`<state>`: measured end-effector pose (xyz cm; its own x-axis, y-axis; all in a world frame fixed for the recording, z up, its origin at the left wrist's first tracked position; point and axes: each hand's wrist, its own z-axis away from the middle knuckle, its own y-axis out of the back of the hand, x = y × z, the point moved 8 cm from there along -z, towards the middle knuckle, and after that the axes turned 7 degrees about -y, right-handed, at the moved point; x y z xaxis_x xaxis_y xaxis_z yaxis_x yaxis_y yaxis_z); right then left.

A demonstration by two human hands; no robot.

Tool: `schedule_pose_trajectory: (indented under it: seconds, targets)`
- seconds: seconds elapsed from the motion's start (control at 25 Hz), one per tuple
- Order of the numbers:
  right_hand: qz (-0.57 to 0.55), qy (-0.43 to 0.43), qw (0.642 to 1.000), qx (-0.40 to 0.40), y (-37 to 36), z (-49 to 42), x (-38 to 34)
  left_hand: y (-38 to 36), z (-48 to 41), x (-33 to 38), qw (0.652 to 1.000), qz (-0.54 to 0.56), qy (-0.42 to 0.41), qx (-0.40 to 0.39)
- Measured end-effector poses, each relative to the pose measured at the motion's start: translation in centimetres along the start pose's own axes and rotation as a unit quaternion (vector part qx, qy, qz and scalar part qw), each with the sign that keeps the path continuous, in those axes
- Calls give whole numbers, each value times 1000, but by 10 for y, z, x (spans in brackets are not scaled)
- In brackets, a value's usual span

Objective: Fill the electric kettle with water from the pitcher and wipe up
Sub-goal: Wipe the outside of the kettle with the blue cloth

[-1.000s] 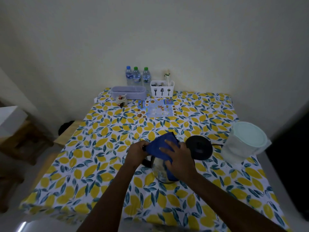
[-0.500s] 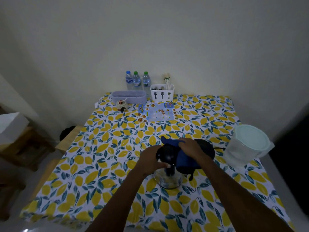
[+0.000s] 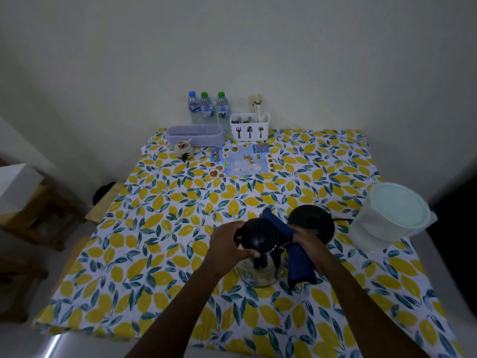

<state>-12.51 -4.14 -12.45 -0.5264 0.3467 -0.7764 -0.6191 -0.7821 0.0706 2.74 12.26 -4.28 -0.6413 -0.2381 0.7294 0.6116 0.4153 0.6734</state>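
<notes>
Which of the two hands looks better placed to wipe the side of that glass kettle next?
The right hand, probably: it grips the blue cloth, which hangs against the right side of the glass kettle. The left hand is busy steadying the kettle's black lid.

The scene is dim and evenly lit, with a greenish-grey cast on the wall; no light source shows. Corners darken, most at the right edge. The wide lens bows the tabletop edges outward. A small bright glare streak sits at the lower left. Shadows are soft and faint. The right hand is slightly motion-blurred.
</notes>
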Motion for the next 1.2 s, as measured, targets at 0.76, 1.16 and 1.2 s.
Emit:
schedule_pose_trajectory:
  seconds: [0.76,1.16,1.2]
  targets:
    - [-237,19,946,219,-68,43,73,-1,0,-2,999,23,18,-13]
    - [46,26,942,331,-139,73,57,-1,-3,-9,995,41,-2,-92]
    - [48,14,945,322,-139,70,66,-1,-3,-10,994,42,-4,-99]
